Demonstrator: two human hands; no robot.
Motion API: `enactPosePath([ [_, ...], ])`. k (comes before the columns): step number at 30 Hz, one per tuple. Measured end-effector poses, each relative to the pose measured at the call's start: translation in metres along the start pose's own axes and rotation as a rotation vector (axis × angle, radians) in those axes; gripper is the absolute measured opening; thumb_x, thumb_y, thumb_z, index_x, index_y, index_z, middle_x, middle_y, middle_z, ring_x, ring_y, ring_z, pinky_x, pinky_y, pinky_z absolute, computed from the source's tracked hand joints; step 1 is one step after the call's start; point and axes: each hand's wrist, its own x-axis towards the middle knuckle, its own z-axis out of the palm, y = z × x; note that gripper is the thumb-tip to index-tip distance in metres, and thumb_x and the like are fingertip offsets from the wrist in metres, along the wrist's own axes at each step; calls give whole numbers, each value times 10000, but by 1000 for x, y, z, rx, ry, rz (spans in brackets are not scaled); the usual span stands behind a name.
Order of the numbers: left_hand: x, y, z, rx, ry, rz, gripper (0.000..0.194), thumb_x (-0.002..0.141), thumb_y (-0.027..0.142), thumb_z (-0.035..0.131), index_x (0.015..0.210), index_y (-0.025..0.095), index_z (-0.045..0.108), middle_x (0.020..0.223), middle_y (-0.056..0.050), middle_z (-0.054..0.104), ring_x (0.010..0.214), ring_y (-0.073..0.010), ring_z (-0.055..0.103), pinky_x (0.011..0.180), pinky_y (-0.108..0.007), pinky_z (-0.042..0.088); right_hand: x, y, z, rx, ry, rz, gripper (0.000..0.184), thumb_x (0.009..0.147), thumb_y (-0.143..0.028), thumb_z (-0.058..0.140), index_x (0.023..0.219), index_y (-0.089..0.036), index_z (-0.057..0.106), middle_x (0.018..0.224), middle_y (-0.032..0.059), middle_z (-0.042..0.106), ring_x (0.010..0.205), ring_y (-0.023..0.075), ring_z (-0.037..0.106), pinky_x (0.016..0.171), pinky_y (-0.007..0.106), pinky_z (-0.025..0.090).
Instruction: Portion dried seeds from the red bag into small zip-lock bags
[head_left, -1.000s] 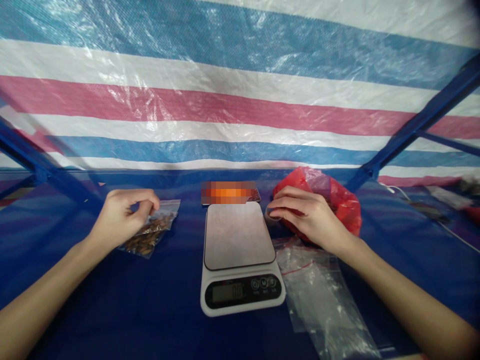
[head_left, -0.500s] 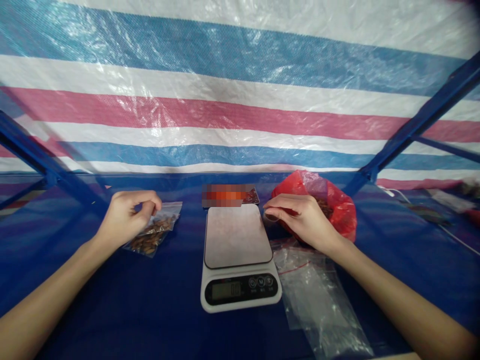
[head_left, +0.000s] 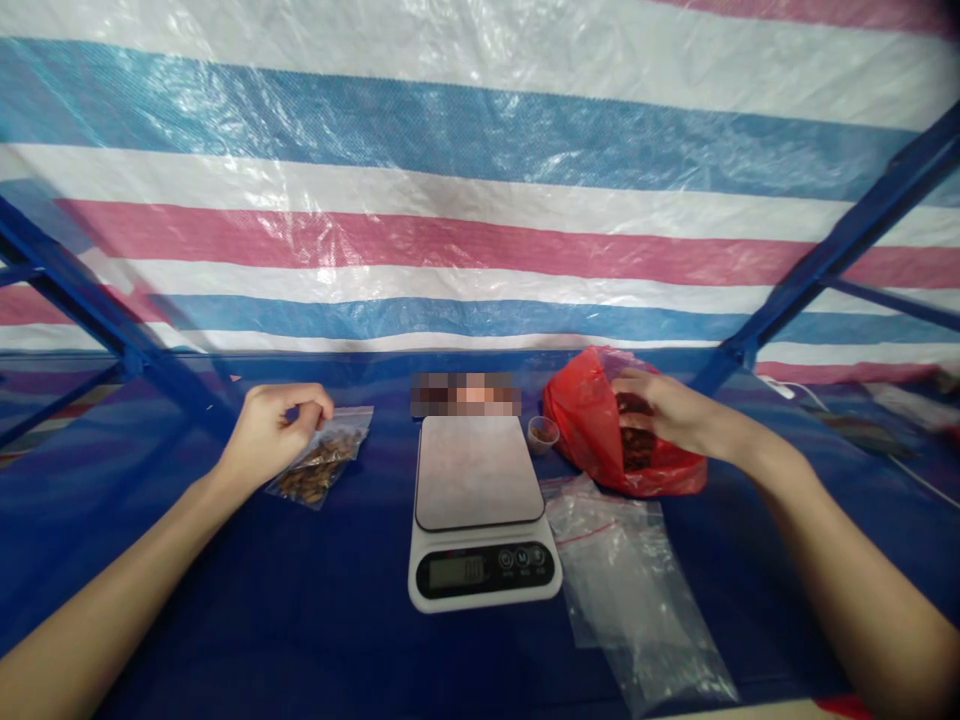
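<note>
My left hand (head_left: pixel 274 430) is closed in a pinch on the top edge of a small clear zip bag (head_left: pixel 322 468) filled with brown pieces, which lies on the blue table left of the scale. My right hand (head_left: pixel 664 412) reaches into the mouth of a red plastic bag (head_left: pixel 592 430) holding more brown pieces; its fingers are curled inside and what they hold is hidden. A white digital kitchen scale (head_left: pixel 480 505) with a bare steel plate sits between my hands. A small clear cup (head_left: pixel 542 433) stands between the scale and the red bag.
A stack of clear zip bags (head_left: pixel 634 590) lies right of the scale near the table's front edge. A blurred flat object (head_left: pixel 465 393) lies behind the scale. Blue frame bars (head_left: pixel 825 255) slant at both sides, and a striped tarp (head_left: pixel 480 200) hangs behind.
My right hand let go of the small cup beside the scale and moved right into the red bag's opening. My left hand stayed pinched on the filled zip bag.
</note>
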Motion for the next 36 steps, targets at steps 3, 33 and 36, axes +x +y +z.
enactPosePath([
  [3,0,2,-1,2,-12,-22,308,808,222,460,585,186,670,569,14,674,533,-130,637,603,-233,451,-2,4,4,-9,-57,-13,153,892,-366,766,875,-221,809,803,59,801,752,233,757,707,318,593],
  [33,2,1,1,-21,-27,2,324,816,235,460,578,185,674,567,16,682,514,-120,641,580,-207,453,-6,-54,53,133,-101,-119,162,995,-222,712,1132,-219,798,1027,78,796,898,224,770,808,330,627],
  [36,1,1,1,-18,-19,17,333,824,230,458,577,182,677,564,18,679,508,-115,640,575,-201,451,-5,-55,53,135,-99,-127,145,979,-222,736,1108,-200,799,1011,78,808,892,230,781,791,326,631],
])
